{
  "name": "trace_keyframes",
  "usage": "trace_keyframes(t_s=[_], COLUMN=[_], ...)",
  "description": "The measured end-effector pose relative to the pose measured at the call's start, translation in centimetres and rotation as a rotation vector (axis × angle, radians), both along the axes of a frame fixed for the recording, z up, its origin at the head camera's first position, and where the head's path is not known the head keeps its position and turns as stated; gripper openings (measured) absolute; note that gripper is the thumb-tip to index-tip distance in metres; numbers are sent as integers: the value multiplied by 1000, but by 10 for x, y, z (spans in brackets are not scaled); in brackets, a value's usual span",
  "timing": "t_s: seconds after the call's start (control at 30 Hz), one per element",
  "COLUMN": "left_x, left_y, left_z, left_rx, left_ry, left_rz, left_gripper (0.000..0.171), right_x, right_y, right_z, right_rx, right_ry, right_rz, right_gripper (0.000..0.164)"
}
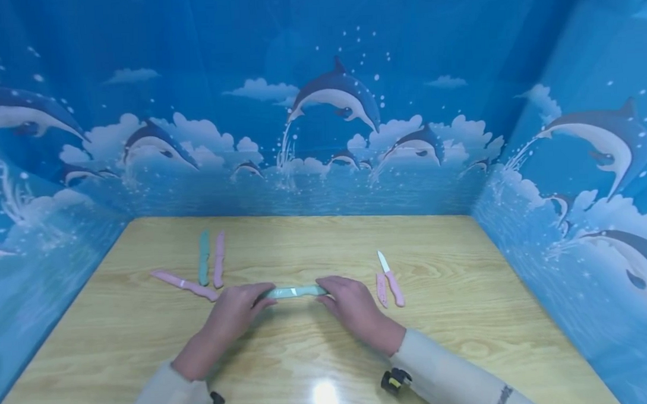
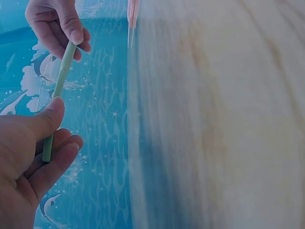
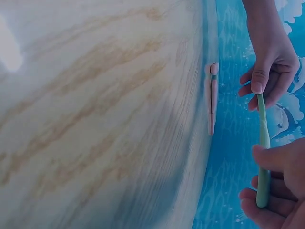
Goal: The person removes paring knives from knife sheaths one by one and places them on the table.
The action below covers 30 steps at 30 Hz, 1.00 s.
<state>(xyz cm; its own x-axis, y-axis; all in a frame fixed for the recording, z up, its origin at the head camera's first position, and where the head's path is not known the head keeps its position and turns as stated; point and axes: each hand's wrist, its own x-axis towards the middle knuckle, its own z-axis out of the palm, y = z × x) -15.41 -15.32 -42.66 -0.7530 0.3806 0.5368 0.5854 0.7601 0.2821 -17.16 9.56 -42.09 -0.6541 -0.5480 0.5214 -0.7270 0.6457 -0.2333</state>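
A light green knife (image 1: 294,292) is held level above the wooden table, its blade cover on the left and its handle on the right. My left hand (image 1: 233,312) pinches the covered end between thumb and fingers. At the other end, the handle is gripped by my right hand (image 1: 354,305). The left wrist view shows the same green knife (image 2: 63,71) stretched between both hands. In the right wrist view, the right thumb lies across the handle (image 3: 263,188). How much blade shows between cover and handle is hard to tell.
On the left of the table (image 1: 303,244) lie a green knife (image 1: 204,258), a pink knife (image 1: 219,259) and a slanted pink knife (image 1: 171,279). To the right, a pink-handled knife (image 1: 395,288) with bare blade rests beside a pink blade cover (image 1: 381,290). Dolphin-print curtains (image 1: 237,187) surround the table.
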Motion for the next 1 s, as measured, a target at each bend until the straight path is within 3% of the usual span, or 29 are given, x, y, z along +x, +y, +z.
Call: trace_keyframes(t_s=[0.57, 1.0], left_x=[0, 0], left_y=[0, 5], left_z=[-4, -7], left_rx=[23, 13], left_ry=[-83, -93], left_rz=[1, -20], left_gripper=[26, 28], right_x=[-2, -3], right_y=[-1, 7], right_z=[-4, -5], right_rx=[11, 14], right_ry=[-43, -32], right_rz=[-14, -9], right_gripper=[25, 23])
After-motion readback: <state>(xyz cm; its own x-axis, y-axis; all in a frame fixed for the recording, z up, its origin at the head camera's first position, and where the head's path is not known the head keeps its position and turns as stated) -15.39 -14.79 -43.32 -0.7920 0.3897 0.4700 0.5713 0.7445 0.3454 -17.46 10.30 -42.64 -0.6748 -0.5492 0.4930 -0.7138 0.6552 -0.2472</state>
